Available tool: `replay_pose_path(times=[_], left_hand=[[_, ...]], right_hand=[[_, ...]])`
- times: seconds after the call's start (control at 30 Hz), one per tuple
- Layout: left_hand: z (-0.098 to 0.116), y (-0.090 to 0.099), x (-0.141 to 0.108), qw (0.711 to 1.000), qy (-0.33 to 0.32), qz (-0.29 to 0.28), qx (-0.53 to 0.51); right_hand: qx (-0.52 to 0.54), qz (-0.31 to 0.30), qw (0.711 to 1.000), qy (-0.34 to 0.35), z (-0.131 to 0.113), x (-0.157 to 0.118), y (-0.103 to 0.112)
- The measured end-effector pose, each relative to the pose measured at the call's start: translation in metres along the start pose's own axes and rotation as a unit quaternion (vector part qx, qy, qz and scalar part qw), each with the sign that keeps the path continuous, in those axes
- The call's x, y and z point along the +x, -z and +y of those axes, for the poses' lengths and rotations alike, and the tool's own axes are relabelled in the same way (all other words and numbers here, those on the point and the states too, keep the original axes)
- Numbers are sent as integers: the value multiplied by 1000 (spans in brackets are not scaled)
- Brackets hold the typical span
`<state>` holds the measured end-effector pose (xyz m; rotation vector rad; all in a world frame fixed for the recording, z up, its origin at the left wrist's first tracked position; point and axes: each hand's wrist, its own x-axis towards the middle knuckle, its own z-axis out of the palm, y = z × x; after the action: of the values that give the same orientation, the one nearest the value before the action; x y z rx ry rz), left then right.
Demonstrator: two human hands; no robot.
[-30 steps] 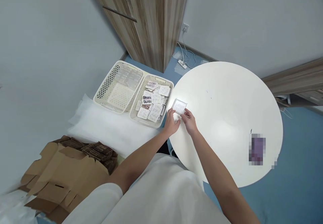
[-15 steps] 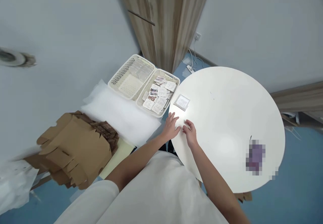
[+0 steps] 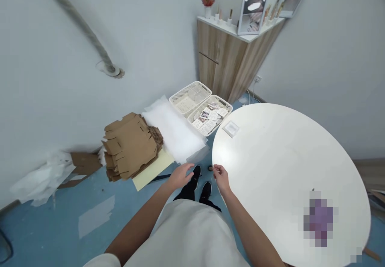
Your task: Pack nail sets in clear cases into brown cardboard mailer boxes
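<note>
My left hand (image 3: pixel 181 175) is held in the air left of the round white table (image 3: pixel 288 158), above the floor and my dark shoes, its fingers stretched out with nothing in them. Over the table's left edge is my right hand (image 3: pixel 221 178), its fingers curled together; whatever may be between the fingertips is too small to make out. Farther back on the table lies a small flat white packet (image 3: pixel 231 129), apart from both hands.
Two white plastic baskets (image 3: pixel 183 105) stand behind; the right one holds several printed cards (image 3: pixel 210 116). White foam sheets (image 3: pixel 177 134) and stacked flat cardboard boxes (image 3: pixel 130 144) lie left. A purple blurred patch (image 3: pixel 320 219) is on the table's right. A wooden cabinet (image 3: pixel 225 54) fills the corner.
The view has tilted up and shifted left, showing the cabinet top. My hands have drawn back from the table surface and moved apart, and my right fingers have curled in.
</note>
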<state>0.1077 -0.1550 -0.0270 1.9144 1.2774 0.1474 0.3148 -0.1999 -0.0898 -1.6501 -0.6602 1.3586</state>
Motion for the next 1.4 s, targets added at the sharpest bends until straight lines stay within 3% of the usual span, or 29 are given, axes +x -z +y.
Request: replay_pose_path(times=[0.2,0.3,0.37,0.47,0.57,0.7,0.83,1.1,1.27,1.4], left_hand=[[-32,33,-44,988,9,147,48],[-58,62,-63,966,53,240,79],[-77,81,-76,952,100,272,99],[-107,105,-91,947,153,257,119],[-134,117,-98,955,165,215,124],[-161,117,-101,962,165,177,126],[-179,114,-105,968,153,157,125],[-192,110,-107,975,107,160,112],[-196,105,-108,970,80,211,91],[-198,105,-111,965,57,245,72]], right_hand=[[-97,-130,984,74,-21,8,-54],[-193,-219,949,118,-41,14,-92],[-260,-248,920,158,-57,17,-125],[-354,-228,878,229,-80,23,-182],[-461,-204,818,278,-95,30,-240],[-588,-134,752,265,-97,36,-291],[-637,-106,732,217,-89,38,-306],[-651,-111,723,204,-88,39,-315],[-651,-83,719,228,-95,30,-320],[-666,-61,695,266,-107,23,-323]])
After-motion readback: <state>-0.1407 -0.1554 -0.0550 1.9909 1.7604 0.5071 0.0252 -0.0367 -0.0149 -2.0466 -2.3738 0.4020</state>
